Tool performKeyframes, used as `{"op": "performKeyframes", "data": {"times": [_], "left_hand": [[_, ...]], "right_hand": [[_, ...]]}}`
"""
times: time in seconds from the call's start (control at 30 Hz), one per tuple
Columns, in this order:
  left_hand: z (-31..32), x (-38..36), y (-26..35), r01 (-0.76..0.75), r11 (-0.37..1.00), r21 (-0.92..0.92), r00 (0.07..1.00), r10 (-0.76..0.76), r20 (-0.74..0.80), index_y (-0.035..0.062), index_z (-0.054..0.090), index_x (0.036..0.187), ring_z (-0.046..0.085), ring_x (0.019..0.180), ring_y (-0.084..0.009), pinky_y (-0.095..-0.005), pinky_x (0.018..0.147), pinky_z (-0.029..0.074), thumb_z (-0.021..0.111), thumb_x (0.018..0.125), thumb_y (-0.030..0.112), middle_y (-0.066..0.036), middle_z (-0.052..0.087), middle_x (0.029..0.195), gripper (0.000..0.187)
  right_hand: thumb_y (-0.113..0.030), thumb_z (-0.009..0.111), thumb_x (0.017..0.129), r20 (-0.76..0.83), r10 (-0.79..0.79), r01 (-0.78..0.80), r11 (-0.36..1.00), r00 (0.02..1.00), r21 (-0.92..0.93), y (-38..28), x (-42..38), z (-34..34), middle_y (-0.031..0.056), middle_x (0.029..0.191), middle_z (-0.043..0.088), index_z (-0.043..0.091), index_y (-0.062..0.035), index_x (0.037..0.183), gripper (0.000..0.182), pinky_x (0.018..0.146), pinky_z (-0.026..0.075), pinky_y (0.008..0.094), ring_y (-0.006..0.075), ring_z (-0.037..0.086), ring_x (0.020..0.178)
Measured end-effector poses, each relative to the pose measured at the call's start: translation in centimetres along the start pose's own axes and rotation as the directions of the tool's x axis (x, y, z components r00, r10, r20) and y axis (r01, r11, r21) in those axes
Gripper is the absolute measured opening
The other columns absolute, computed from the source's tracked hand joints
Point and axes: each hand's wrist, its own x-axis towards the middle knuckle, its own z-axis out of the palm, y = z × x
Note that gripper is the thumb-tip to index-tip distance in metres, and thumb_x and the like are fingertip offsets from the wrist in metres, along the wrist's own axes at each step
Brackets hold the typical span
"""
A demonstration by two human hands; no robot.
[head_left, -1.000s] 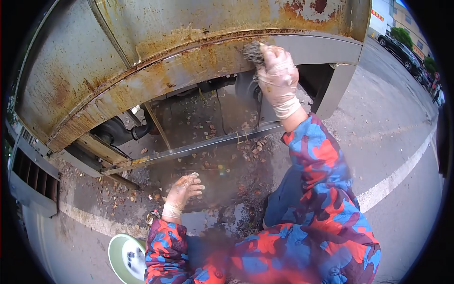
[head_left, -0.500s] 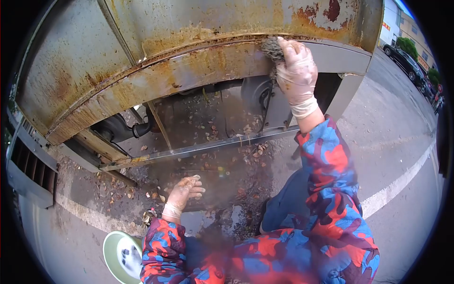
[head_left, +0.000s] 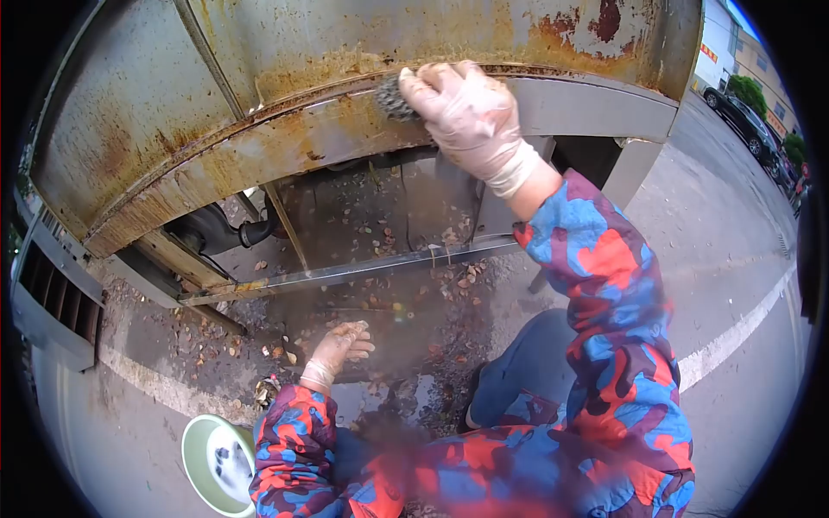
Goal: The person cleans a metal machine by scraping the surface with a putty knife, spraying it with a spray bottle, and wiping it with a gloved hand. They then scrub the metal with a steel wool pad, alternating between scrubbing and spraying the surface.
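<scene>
My right hand (head_left: 473, 116), in a thin pale glove, is closed on a grey steel wool scourer (head_left: 395, 98). It presses the scourer against the front rail (head_left: 285, 134) of a rusty, stained metal frame. Grey metal shows on the rail to the right of my hand, while brown and yellow stains cover the part to the left. My left hand (head_left: 344, 345), gloved too, hangs low over the wet ground, fingers loosely stretched, holding nothing.
A pale green basin (head_left: 197, 445) with white suds and dark bits stands at the lower left. Under the rail runs a lower metal bar (head_left: 363, 269), with black pipework (head_left: 211, 233) behind it. Fallen leaves and a puddle (head_left: 414, 397) lie below. A dark car (head_left: 743, 121) is parked far right.
My right hand has slid left along the rail with the scourer. My left hand has stayed almost where it was.
</scene>
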Motion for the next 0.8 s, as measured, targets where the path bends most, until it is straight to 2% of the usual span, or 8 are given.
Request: {"op": "performKeyframes", "data": {"times": [0.1,0.23,0.37,0.4,0.5,0.57,0.73,0.8], "left_hand": [[0.3,-1.4,1.3,-0.019,0.999,0.045,0.999,0.020,-0.028,-0.0019,0.043,0.132,0.064,0.095,-0.0309,-0.0382,0.079,0.055,0.051,0.097,0.025,-0.018,0.059,0.113,0.045],[-0.1,-2.0,1.1,0.023,0.999,0.050,0.997,-0.019,-0.075,-0.0012,0.044,0.131,0.064,0.096,-0.0305,-0.0366,0.079,0.055,0.051,0.097,0.024,-0.017,0.058,0.114,0.043],[0.2,-1.5,1.5,-0.007,0.998,0.064,0.997,0.012,-0.077,-0.0010,0.045,0.130,0.064,0.096,-0.0299,-0.0353,0.078,0.055,0.051,0.097,0.024,-0.017,0.058,0.113,0.042],[0.2,-1.2,1.3,-0.007,0.998,0.064,0.998,0.011,-0.061,-0.0016,0.044,0.130,0.064,0.095,-0.0293,-0.0350,0.077,0.055,0.050,0.097,0.025,-0.017,0.058,0.114,0.043],[0.0,0.2,0.1,0.046,0.999,0.025,0.999,-0.045,-0.011,-0.0019,0.045,0.129,0.064,0.095,-0.0285,-0.0338,0.076,0.055,0.051,0.097,0.028,-0.017,0.058,0.114,0.045],[-0.1,1.0,-0.4,0.121,0.992,0.041,0.992,-0.119,-0.051,-0.0018,0.046,0.128,0.065,0.094,-0.0275,-0.0328,0.075,0.055,0.052,0.096,0.030,-0.016,0.059,0.112,0.046],[-0.6,-0.4,-0.3,0.018,0.999,0.043,0.998,-0.015,-0.058,-0.0017,0.047,0.128,0.065,0.092,-0.0268,-0.0326,0.076,0.055,0.052,0.097,0.030,-0.016,0.060,0.108,0.045],[-0.7,-0.8,-0.1,0.005,0.999,0.050,0.998,-0.002,-0.067,-0.0017,0.047,0.128,0.065,0.093,-0.0266,-0.0326,0.076,0.055,0.052,0.096,0.030,-0.015,0.060,0.108,0.045]], "right_hand": [[-0.008,0.064,0.064,-0.001,0.047,-0.047,0.996,0.999,-0.078,5.2,-3.7,-2.3,0.0016,0.094,0.064,0.065,-0.0144,0.101,0.037,0.061,0.053,0.0323,0.0226,0.062,0.077],[-0.008,0.064,0.060,-0.079,0.025,-0.024,1.000,0.997,0.017,1.8,-1.9,-0.4,0.0013,0.088,0.063,0.065,-0.0133,0.098,0.039,0.062,0.052,0.0319,0.0212,0.060,0.073],[-0.020,0.057,0.071,-0.166,-0.043,0.047,0.999,0.985,0.023,-4.7,2.8,3.7,-0.0010,0.077,0.057,0.060,-0.0156,0.094,0.024,0.058,0.050,0.0292,0.0172,0.058,0.069],[-0.020,0.056,0.072,-0.079,-0.056,0.058,0.998,0.995,0.033,-5.7,3.5,3.4,-0.0009,0.078,0.057,0.060,-0.0161,0.095,0.023,0.060,0.051,0.0302,0.0179,0.058,0.070],[-0.020,0.055,0.074,-0.083,-0.222,0.230,0.968,0.971,0.098,-5.5,3.6,3.1,-0.0014,0.082,0.057,0.059,-0.0180,0.095,0.021,0.059,0.051,0.0299,0.0183,0.059,0.071],[-0.019,0.056,0.074,-0.006,-0.209,0.209,0.978,0.978,0.021,-2.9,2.1,1.8,-0.0018,0.083,0.058,0.059,-0.0181,0.097,0.023,0.059,0.052,0.0305,0.0187,0.060,0.073],[-0.014,0.065,0.065,0.119,-0.045,0.056,0.994,0.992,-0.092,5.1,-3.3,-2.8,-0.0002,0.089,0.062,0.065,-0.0166,0.109,0.043,0.061,0.053,0.0311,0.0196,0.060,0.075],[-0.012,0.064,0.064,0.038,-0.043,0.043,0.999,0.998,-0.008,4.5,-3.6,-1.7,-0.0003,0.088,0.063,0.065,-0.0159,0.104,0.040,0.060,0.052,0.0317,0.0190,0.060,0.072]]}}
